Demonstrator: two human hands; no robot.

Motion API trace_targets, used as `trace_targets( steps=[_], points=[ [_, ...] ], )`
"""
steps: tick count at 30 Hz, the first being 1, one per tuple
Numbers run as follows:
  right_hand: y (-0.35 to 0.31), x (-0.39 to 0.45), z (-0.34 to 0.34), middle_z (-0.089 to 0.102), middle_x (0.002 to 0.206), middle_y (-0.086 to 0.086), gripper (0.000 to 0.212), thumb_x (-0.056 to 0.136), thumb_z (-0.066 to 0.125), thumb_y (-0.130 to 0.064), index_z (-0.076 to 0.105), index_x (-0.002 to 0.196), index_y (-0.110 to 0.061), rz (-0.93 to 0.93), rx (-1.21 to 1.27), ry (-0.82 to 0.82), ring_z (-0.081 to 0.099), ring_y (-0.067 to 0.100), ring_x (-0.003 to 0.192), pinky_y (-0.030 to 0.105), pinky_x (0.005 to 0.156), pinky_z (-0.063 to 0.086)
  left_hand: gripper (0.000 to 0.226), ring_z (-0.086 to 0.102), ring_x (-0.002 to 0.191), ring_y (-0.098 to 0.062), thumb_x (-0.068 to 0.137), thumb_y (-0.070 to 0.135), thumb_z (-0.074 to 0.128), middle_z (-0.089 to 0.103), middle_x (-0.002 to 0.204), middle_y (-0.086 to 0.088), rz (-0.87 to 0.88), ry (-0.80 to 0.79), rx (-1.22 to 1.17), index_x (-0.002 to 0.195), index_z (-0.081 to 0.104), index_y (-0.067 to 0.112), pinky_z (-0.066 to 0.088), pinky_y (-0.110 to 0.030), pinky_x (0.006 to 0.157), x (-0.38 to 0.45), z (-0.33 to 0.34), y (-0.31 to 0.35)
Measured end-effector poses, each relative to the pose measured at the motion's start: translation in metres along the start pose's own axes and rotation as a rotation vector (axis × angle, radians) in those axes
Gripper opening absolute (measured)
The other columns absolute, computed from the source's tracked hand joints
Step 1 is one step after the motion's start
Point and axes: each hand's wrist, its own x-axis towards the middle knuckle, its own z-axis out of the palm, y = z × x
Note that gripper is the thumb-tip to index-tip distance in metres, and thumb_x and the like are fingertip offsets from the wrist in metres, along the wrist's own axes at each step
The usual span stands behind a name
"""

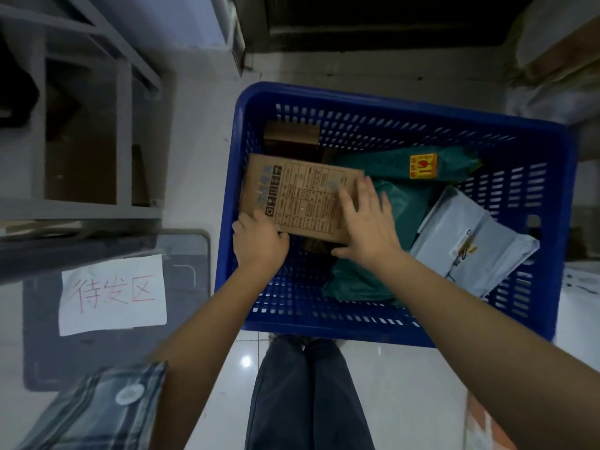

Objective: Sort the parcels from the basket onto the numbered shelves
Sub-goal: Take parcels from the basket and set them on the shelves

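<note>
A blue plastic basket [227,222] stands on the floor in front of me. Inside it a flat brown cardboard parcel [298,193] with printed tables lies tilted at the left. My left hand [259,240] grips its near left corner. My right hand [365,219] lies flat on its right edge, fingers spread, thumb under the near edge. Beside the parcel lie a green bag with a yellow sticker [406,164], another green bag [354,284], a grey-white mailer [467,238] and a small brown box [290,134] at the back.
Grey metal shelves [123,141] stand at the left, holding a brown box. A white paper sign with red characters [112,293] hangs over a grey bin [181,264]. More parcels are stacked at the top right [558,60]. My legs [308,394] stand on white tile.
</note>
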Motion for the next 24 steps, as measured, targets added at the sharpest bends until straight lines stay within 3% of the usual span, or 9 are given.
trace_targets(
  steps=[4, 9, 14, 17, 20, 24],
  points=[
    [-0.005, 0.031, -0.014, -0.022, 0.153, 0.023, 0.141, 0.056, 0.075, -0.067, -0.021, 0.148, -0.02, -0.074, -0.202, -0.07, -0.021, 0.037, 0.142, 0.06, 0.114, -0.004, 0.043, 0.033, 0.121, -0.035, 0.089, 0.021, 0.056, 0.036, 0.135, -0.022, -0.037, 0.075, -0.079, 0.123, 0.041, 0.0, 0.037, -0.037, 0.093, 0.001, 0.008, -0.002],
    [-0.015, 0.058, -0.021, -0.026, 0.151, 0.027, 0.153, 0.047, 0.073, -0.075, -0.034, 0.142, -0.021, -0.123, -0.408, -0.146, -0.022, 0.04, 0.141, 0.067, 0.11, 0.0, 0.048, 0.031, 0.124, -0.033, 0.087, 0.018, 0.058, 0.029, 0.142, -0.022, 0.0, 0.101, -0.038, 0.127, 0.038, 0.0, 0.035, -0.036, 0.099, -0.002, 0.016, -0.01],
    [-0.023, 0.059, -0.016, -0.009, 0.153, 0.027, 0.148, 0.05, 0.078, -0.067, -0.028, 0.144, -0.023, -0.105, -0.364, -0.153, -0.003, 0.042, 0.143, 0.066, 0.11, 0.007, 0.044, 0.041, 0.115, -0.034, 0.082, 0.008, 0.058, 0.04, 0.131, -0.023, 0.005, 0.232, -0.13, 0.122, 0.045, -0.006, 0.038, -0.038, 0.096, -0.006, 0.023, -0.012],
    [-0.015, 0.056, -0.017, 0.002, 0.153, 0.025, 0.141, 0.051, 0.076, -0.068, -0.019, 0.147, -0.027, -0.179, -0.284, -0.075, 0.007, 0.04, 0.141, 0.062, 0.111, 0.012, 0.039, 0.048, 0.103, -0.029, 0.083, 0.005, 0.055, 0.046, 0.117, -0.019, -0.014, 0.314, -0.284, 0.12, 0.046, -0.005, 0.049, -0.04, 0.083, -0.014, 0.031, -0.015],
    [0.005, 0.049, -0.021, 0.007, 0.151, 0.023, 0.139, 0.049, 0.075, -0.07, -0.013, 0.148, -0.03, -0.2, -0.17, -0.05, 0.01, 0.039, 0.14, 0.059, 0.111, 0.015, 0.037, 0.053, 0.099, -0.023, 0.092, 0.013, 0.046, 0.049, 0.114, -0.01, -0.098, 0.207, -0.51, 0.128, 0.04, 0.004, 0.049, -0.041, 0.077, -0.023, 0.038, -0.019],
    [0.055, 0.033, -0.03, 0.014, 0.149, 0.01, 0.134, 0.05, 0.08, -0.064, -0.007, 0.147, -0.036, -0.164, 0.25, -0.13, 0.017, 0.032, 0.137, 0.051, 0.109, 0.025, 0.041, 0.047, 0.119, -0.024, 0.1, 0.035, 0.033, 0.044, 0.135, -0.006, -0.232, -0.079, -0.714, 0.134, 0.039, 0.012, 0.035, -0.032, 0.093, -0.026, 0.045, -0.024]
  ],
)
